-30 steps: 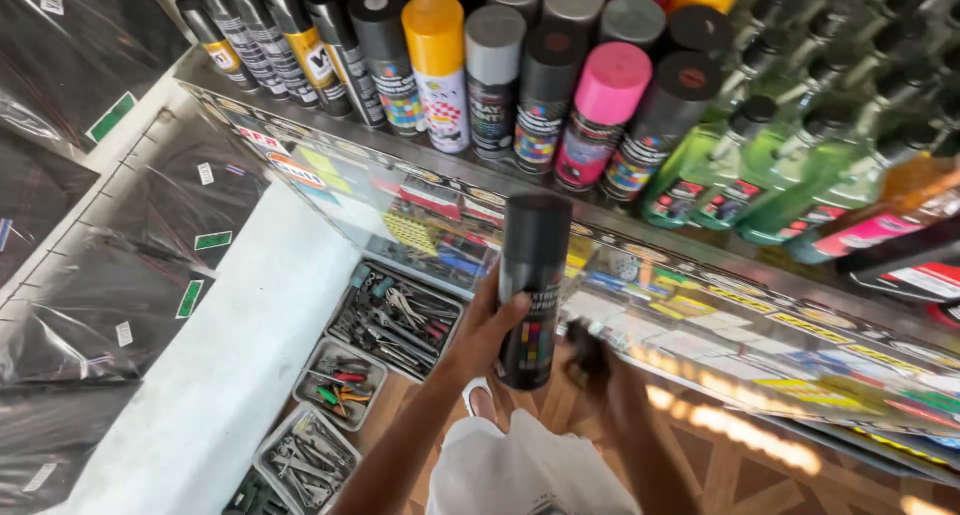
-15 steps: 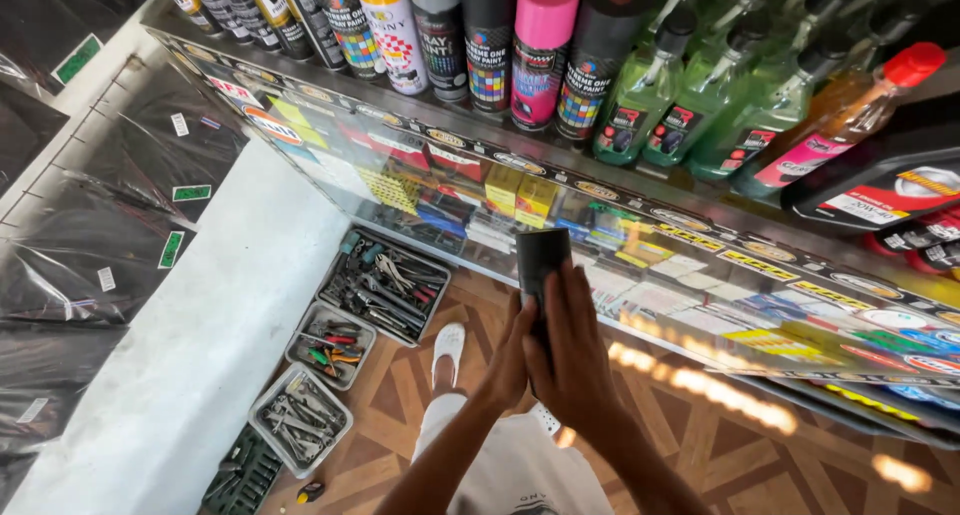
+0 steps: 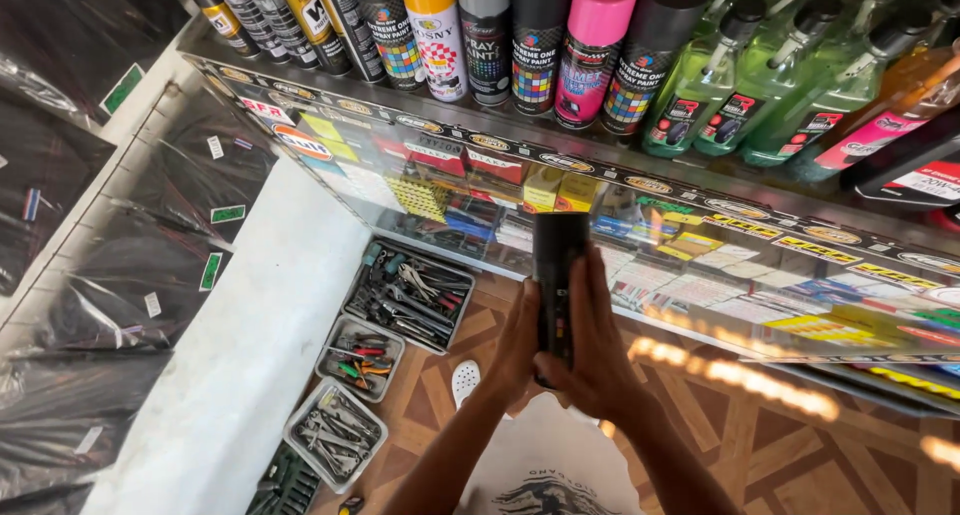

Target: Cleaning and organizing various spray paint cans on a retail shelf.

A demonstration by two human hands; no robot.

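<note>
A black spray can [image 3: 556, 260] stands upright between both palms, in front of a glass display counter [image 3: 700, 275]. My left hand [image 3: 518, 340] presses the can's left side and my right hand [image 3: 592, 340] wraps its right side and lower body. Above, on the countertop, stands a row of spray cans [image 3: 480, 35] with yellow, grey, black and pink caps. Green spray bottles [image 3: 760, 85] stand to their right.
Several metal trays of hand tools [image 3: 405, 295] lie on the wooden floor at the lower left, beside a white wall base [image 3: 240, 355]. Black plastic-wrapped goods [image 3: 90, 235] hang at the left. A white shoe [image 3: 465, 380] shows below my hands.
The can has come down from shelf height to in front of the counter glass. It was held in my left hand alone; now both hands clasp it. The view has tilted downward.
</note>
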